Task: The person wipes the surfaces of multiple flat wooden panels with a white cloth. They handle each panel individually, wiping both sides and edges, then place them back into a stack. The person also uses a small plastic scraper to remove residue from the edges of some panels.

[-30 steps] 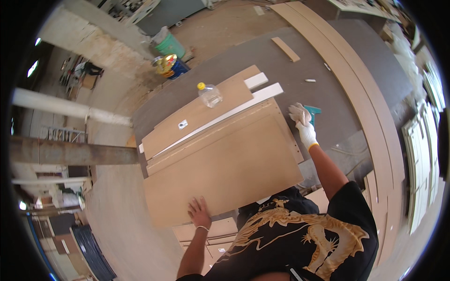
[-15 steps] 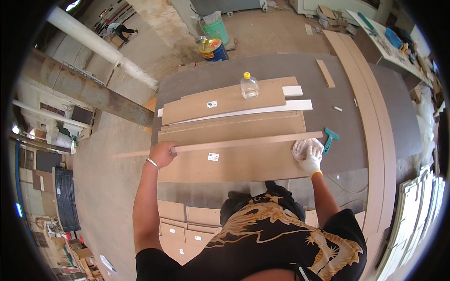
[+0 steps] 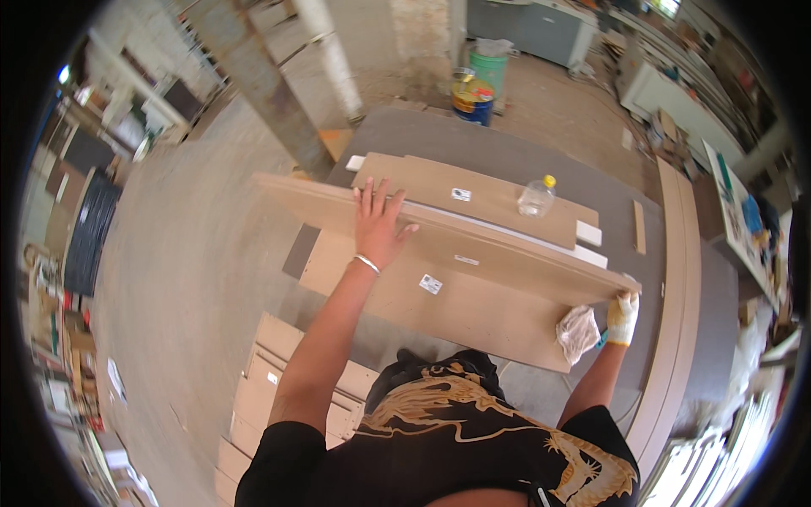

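Note:
A long brown board point(image 3: 498, 247) is tipped up on its edge across the worktable, its left part reaching past the table. My bare left hand point(image 3: 382, 224) holds it near the middle, fingers spread over the upper edge and thumb against the near face. In a white glove, my right hand point(image 3: 623, 318) is closed around its right end. A crumpled pale cloth point(image 3: 578, 335) lies beside the right hand on a flat brown panel point(image 3: 380, 283) with a white label. Of the teal scraper point(image 3: 601, 340), only a bit shows behind the cloth and glove.
Behind the raised board, a clear bottle point(image 3: 536, 198) with a yellow cap stands on another brown panel point(image 3: 486, 196). White strips point(image 3: 589, 233) stick out there. Long boards point(image 3: 676, 279) run along the right. Stacked panels point(image 3: 274, 372) sit low at front left, and a rusty post point(image 3: 266, 84) rises beyond the table.
The right hand has let go of the cloth and taken the board's right end. The board has been tipped up on edge, and my left hand has shifted along it. My view has turned.

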Action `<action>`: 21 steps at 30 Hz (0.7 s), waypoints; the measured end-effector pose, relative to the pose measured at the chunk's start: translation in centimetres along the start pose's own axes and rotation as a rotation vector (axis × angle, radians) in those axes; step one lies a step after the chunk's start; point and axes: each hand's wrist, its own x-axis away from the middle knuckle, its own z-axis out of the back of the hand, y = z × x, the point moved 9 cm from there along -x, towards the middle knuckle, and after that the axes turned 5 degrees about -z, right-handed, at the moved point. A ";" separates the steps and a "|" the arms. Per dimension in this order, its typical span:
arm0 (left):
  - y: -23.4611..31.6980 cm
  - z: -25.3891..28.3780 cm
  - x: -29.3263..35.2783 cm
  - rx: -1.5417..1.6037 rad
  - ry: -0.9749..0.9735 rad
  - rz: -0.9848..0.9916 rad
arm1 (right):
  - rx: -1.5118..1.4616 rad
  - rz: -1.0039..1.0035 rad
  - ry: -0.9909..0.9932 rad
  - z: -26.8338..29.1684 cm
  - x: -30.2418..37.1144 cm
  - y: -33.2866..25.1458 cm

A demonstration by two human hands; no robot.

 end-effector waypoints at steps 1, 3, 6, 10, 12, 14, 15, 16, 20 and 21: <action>-0.3 -0.1 1.2 0.002 0.049 0.064 | 0.021 0.005 -0.014 0.4 -0.3 0.3; -1.8 -0.3 4.4 0.022 0.152 0.222 | 0.005 0.022 -0.042 0.8 -0.8 0.5; -2.6 -2.3 12.0 0.164 0.230 0.532 | -0.079 0.067 -0.142 -0.1 -0.9 0.0; 3.0 -4.1 17.2 0.226 0.166 0.597 | -0.141 0.058 -0.217 -2.3 0.6 -1.0; 7.2 -4.1 16.6 0.235 0.142 0.491 | -0.112 0.033 -0.193 -3.2 1.8 -1.5; 10.1 -4.2 15.2 0.350 0.140 0.450 | -0.088 0.001 -0.168 -4.1 3.1 -2.5; 10.8 -4.1 14.5 0.355 0.172 0.460 | -0.081 0.008 -0.189 -4.9 3.7 -3.4; 11.5 -4.2 14.0 0.353 0.195 0.477 | -0.073 0.017 -0.209 -5.8 4.3 -4.4; 11.5 -8.4 14.4 0.551 0.374 0.640 | 0.161 0.127 -0.204 -9.3 6.6 -10.1; 10.0 -11.2 16.4 0.648 0.425 0.894 | 0.226 0.162 -0.216 -10.3 7.3 -11.6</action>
